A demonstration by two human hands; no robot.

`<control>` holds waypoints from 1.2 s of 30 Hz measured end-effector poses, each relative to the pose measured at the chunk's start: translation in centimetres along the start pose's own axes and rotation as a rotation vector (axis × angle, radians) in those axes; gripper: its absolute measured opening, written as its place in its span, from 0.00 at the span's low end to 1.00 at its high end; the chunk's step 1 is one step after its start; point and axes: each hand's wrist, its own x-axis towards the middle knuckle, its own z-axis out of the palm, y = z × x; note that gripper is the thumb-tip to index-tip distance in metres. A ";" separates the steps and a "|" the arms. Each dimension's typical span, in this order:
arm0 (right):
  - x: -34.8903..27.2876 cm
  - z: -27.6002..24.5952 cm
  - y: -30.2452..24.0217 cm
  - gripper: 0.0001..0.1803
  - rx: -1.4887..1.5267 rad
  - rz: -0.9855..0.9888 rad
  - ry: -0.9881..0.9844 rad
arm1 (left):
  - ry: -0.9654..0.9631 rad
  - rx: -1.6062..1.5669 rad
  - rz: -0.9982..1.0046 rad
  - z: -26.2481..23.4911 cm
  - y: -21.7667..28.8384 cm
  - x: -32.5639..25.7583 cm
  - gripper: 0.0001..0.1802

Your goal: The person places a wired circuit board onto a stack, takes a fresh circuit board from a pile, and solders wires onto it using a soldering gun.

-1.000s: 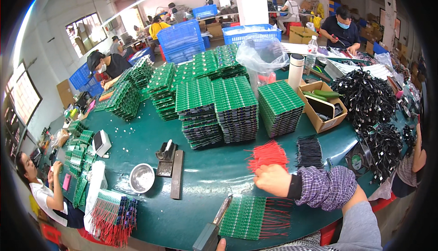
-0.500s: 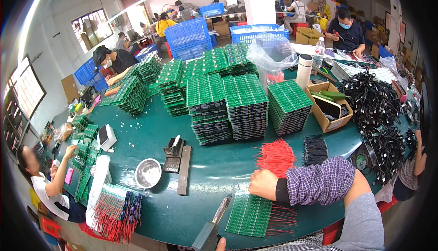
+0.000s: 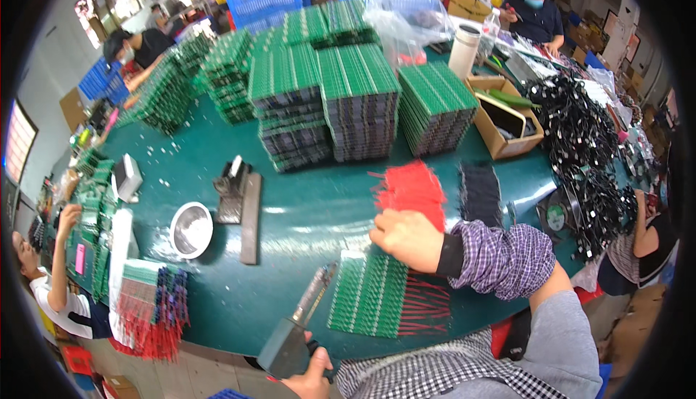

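Note:
My left hand point(image 3: 310, 376), at the lower edge, is wrapped round the handle of a grey soldering gun point(image 3: 288, 345). Its metal barrel slants up toward the left edge of a green circuit board panel point(image 3: 366, 294). Red wires point(image 3: 424, 306) stick out to the right from that panel in a row. Over the panel's far edge is my right hand point(image 3: 409, 239), fingers curled together; whatever they pinch is hidden. Just beyond it lies a pile of cut red wires point(image 3: 409, 192), with a bundle of black wires point(image 3: 480, 194) to its right.
Tall stacks of green panels point(image 3: 359, 102) stand across the green table point(image 3: 304, 218). At left are a metal bowl point(image 3: 191, 230), a dark stand point(image 3: 232, 192) and wired panels point(image 3: 148, 301). A cardboard box point(image 3: 507, 138) and black cables point(image 3: 580, 138) sit right. Co-workers sit around.
The whole view has shifted, so the table sits higher and further left. More of my left hand and the soldering gun shows. My right hand stays by the red wires.

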 end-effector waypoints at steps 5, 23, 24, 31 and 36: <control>-3.5 0.5 -0.6 0.07 0.367 0.217 0.164 | -0.002 -0.036 0.007 -0.5 -2.1 1.0 0.33; -6.6 2.5 -3.3 0.14 0.305 0.293 0.267 | -0.119 0.398 0.152 1.1 -4.4 1.1 0.23; -6.6 2.5 -3.3 0.14 0.301 0.292 0.264 | -0.128 0.394 0.109 1.5 -3.9 1.1 0.23; -6.6 2.3 -3.4 0.14 0.290 0.278 0.246 | -0.134 0.507 -0.021 2.6 -2.4 1.0 0.20; -6.7 2.3 -3.3 0.15 0.293 0.263 0.233 | -0.139 0.505 -0.011 2.7 -2.5 1.1 0.20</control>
